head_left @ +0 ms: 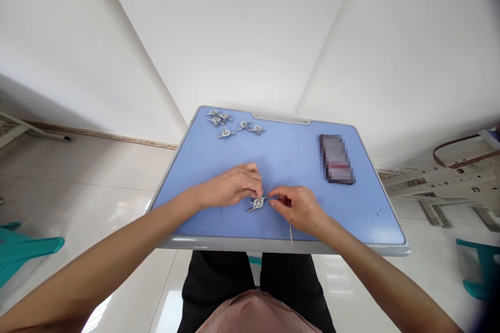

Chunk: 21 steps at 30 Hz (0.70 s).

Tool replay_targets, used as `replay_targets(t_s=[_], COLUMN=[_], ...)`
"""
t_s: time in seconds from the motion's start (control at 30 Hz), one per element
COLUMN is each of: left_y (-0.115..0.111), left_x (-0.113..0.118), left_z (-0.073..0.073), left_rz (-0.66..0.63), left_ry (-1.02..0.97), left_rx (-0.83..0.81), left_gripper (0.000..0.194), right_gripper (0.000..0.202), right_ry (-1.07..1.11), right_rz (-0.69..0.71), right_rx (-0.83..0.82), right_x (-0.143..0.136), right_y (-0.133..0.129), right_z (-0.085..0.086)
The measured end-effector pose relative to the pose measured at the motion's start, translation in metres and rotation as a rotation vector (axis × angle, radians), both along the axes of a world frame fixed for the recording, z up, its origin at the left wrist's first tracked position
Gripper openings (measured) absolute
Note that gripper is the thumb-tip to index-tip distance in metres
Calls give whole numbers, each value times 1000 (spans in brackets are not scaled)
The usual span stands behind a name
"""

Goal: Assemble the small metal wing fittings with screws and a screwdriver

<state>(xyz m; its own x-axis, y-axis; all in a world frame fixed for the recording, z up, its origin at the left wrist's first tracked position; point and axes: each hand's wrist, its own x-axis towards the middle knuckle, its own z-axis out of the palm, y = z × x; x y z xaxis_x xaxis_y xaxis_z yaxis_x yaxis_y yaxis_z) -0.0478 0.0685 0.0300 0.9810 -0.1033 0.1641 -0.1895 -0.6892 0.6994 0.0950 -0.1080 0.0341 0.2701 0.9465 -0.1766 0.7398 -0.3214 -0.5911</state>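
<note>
On the blue surface (281, 161), which has a pale grey rim and a shallow groove along its far edge, we see a small metal part (257, 203) lying near the front, between the two hands. The left hand (230, 186) is curled over, its fingertips pinching the near end of the part; the right hand (299, 207) is closed too, its thumb and forefinger meeting at the other end of the part, and a thin stick (290, 233) pokes out beneath it toward the front rim. At the far left corner of the surface we see a loose heap of similar metal parts (230, 124), well apart from the hands. A dark flat thing (336, 158), blurred out, lies toward the far right. Around the surface the room is plain: white walls (234, 26) meeting in a corner straight ahead, a glossy pale tiled floor (97, 177), a wooden strip (105, 137) along the foot of the left wall. Teal plastic chairs (27, 250) show at both sides, and a white metal frame (445, 182) lies on the floor at right.
</note>
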Motion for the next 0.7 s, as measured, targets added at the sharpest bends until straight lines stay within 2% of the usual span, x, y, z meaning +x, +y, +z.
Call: replay_targets(t_s=[0.27,0.37,0.43,0.5,0.6,0.7], left_y=[3,4,0,-11,-39,-66], left_x=[1,-3,-11,-22,-38,-43], left_z=[-1,0,1,3,1,-6], left_rz=[-30,11,124,301,512,669], left_ry=[20,-14,-45,-74,-98,-88], left_rx=[49,96,154,245,336,393], left_gripper=[26,20,21,16,16,19], right_gripper=[19,19,20,21,22,23], right_ry=[17,10,-2,-25,-93,-196], right_rz=[-11,-6,-8,-2,52,129], right_rx=[-20,-15,-8,1,12,2], right_x=[1,1,2,3,4,3], right_y=[-4,-4,-4,-4,-2,2], right_z=[-2,-1,1,4,6,7])
